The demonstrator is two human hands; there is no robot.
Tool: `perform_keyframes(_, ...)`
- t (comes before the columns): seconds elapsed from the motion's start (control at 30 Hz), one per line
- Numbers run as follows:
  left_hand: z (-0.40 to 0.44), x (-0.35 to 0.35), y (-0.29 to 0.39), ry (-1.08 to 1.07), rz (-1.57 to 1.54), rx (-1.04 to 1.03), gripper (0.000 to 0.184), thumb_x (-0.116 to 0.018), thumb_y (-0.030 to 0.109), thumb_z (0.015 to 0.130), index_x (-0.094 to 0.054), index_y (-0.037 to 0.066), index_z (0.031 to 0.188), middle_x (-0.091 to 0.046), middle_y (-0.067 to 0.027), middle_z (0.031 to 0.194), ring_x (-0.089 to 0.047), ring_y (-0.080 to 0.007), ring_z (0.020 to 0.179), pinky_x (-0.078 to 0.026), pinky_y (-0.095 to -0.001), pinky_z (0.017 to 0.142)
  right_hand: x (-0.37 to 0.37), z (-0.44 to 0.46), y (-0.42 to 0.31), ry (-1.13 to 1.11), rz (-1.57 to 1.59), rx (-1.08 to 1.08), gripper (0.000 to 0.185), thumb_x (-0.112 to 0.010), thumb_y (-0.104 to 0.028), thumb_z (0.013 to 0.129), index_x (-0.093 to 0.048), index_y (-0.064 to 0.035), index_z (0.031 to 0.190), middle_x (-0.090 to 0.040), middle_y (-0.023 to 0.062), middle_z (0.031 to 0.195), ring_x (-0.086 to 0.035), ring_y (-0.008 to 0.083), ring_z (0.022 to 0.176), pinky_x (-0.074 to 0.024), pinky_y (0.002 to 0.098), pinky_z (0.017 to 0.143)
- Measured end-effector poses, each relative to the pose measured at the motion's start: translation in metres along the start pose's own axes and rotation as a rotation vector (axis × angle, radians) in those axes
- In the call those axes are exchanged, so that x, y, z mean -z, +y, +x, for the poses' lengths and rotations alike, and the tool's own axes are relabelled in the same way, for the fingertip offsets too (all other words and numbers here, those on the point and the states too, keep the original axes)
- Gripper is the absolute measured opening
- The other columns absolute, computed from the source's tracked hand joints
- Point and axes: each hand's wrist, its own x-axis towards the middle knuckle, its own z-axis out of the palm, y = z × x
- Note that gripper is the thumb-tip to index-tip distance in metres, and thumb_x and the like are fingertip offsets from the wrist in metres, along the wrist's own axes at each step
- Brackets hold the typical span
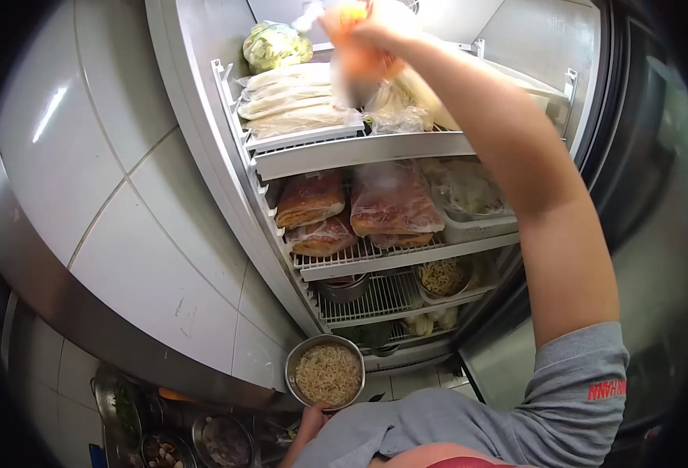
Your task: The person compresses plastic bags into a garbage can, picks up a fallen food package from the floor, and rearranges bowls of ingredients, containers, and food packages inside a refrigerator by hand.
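From here I see the left hand (317,413) pinching the rim of a steel bowl (291,373) of pale strips (328,374), just outside the open fridge. The right hand (369,33) is up at the top shelf (367,154), at a blurred orange thing (350,15); I can't tell how its fingers sit. Red capitals (607,390) on the grey sleeve (574,366), partly legible, seem to read "HANN".

We identify a silver-grey bowl (291,371), tan strips (328,376), pale-green cabbage (275,47), white wall tiles (168,257), and a grey sleeve (574,366) bearing red lettering (606,390).
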Motion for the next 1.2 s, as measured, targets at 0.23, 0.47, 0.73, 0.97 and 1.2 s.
perform_keyframes(0.23, 0.022, 0.001, -0.027, 0.108, -0.244, -0.04, 0.025, -0.052, 0.002, 0.083, -0.056, -0.016, 0.099, -0.065, -0.0239, 0.092, -0.068, -0.0297, 0.079, -0.057, -0.0372, 0.068, 0.054, 0.004, -0.005, -0.17, 0.187, 0.222, 0.034, -0.07, -0.029, 0.066, -0.07, -0.0046, 0.09, -0.069, 0.0154, 0.08, -0.069, 0.0269, 0.077, -0.0541, 0.037, 0.069)
perform_keyframes(0.47, 0.027, 0.018, -0.032, 0.08, 0.193, -0.026, 0.026, -0.059, 0.004, 0.083, -0.06, -0.011, 0.104, -0.067, -0.0196, 0.092, -0.067, -0.0264, 0.082, -0.055, -0.0349, 0.072, 0.046, -0.02, 0.008, -0.299, 0.112, 0.217, 0.034, -0.069, -0.028, 0.066, -0.07, -0.0045, 0.091, -0.069, 0.0157, 0.082, -0.069, 0.0269, 0.078, -0.0541, 0.0372, 0.069)
perform_keyframes(0.73, 0.043, 0.047, -0.084, 0.099, 0.426, -0.087, 0.02, -0.063, 0.006, 0.084, -0.065, -0.006, 0.101, -0.068, -0.0159, 0.092, -0.067, -0.0214, 0.084, -0.053, -0.0324, 0.074, 0.036, -0.031, 0.022, -0.281, 0.167, 0.192, 0.034, -0.069, -0.028, 0.066, -0.07, -0.0043, 0.091, -0.069, 0.0161, 0.084, -0.069, 0.0268, 0.079, -0.0541, 0.0374, 0.069)
perform_keyframes(0.97, 0.056, 0.046, -0.076, 0.178, -0.54, 0.403, 0.016, -0.063, 0.006, 0.085, -0.068, -0.003, 0.097, -0.068, -0.0149, 0.092, -0.066, -0.0193, 0.084, -0.052, -0.0319, 0.076, 0.038, -0.025, 0.022, -0.21, 0.247, 0.245, 0.034, -0.069, -0.028, 0.066, -0.07, -0.0042, 0.091, -0.069, 0.0164, 0.085, -0.069, 0.0267, 0.08, -0.0542, 0.0377, 0.069)
perform_keyframes(1.2, 0.057, 0.033, -0.073, 0.084, 0.173, -0.146, 0.024, -0.074, 0.01, 0.077, -0.068, 0.002, 0.099, -0.07, -0.0115, 0.093, -0.068, -0.0189, 0.083, -0.055, -0.0327, 0.074, 0.053, -0.018, 0.015, -0.179, 0.24, 0.318, 0.034, -0.069, -0.027, 0.066, -0.07, -0.0041, 0.091, -0.069, 0.0167, 0.087, -0.069, 0.0267, 0.081, -0.0542, 0.0379, 0.069)
